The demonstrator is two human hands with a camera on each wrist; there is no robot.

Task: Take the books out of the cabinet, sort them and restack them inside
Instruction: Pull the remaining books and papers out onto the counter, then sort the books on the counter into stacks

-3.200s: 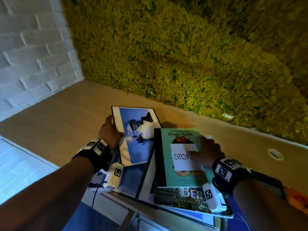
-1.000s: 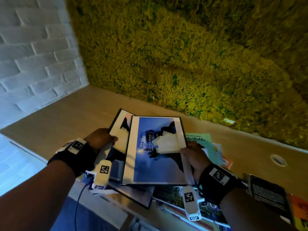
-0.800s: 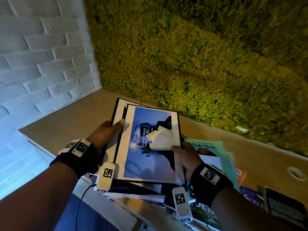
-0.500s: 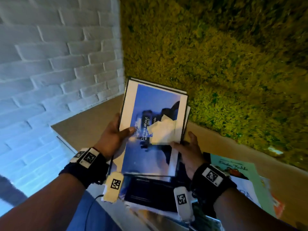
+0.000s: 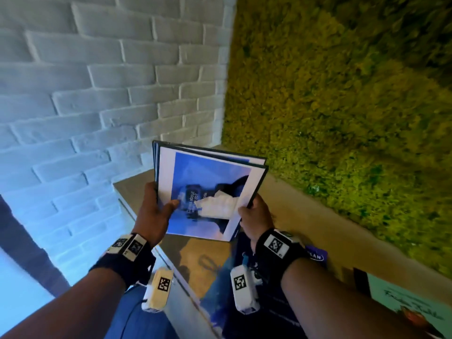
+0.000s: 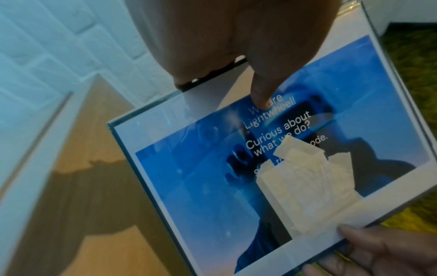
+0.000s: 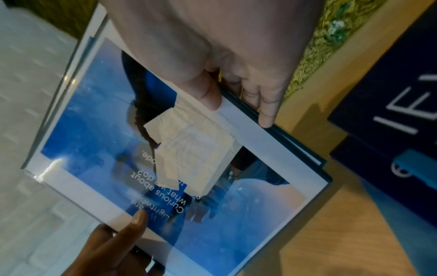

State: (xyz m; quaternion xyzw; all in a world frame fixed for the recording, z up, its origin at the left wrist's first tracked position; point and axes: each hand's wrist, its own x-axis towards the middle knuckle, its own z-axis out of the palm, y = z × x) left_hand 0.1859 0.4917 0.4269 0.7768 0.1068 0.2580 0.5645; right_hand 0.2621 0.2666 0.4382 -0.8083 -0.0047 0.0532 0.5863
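Observation:
Two thin books (image 5: 208, 182) with the same blue cover and white border are stacked together and held up above the wooden cabinet top (image 5: 293, 216). A patch of pale tape (image 6: 305, 186) sticks on the top cover. My left hand (image 5: 162, 199) grips the left edge, with its thumb (image 6: 262, 97) pressing on the cover. My right hand (image 5: 248, 206) grips the right edge, thumb (image 7: 208, 93) by the tape and fingers curled under. In the right wrist view the books (image 7: 94, 130) tilt over the wood.
A dark navy book (image 5: 244, 289) lies on the wooden top beneath my hands. A teal-green book (image 5: 403, 314) lies at the lower right. A white brick wall (image 5: 97, 94) stands to the left, a moss wall (image 5: 342, 94) behind.
My right hand left the green book and took the blue book's right edge. Both hands lifted the two blue books off the pile, up and to the left.

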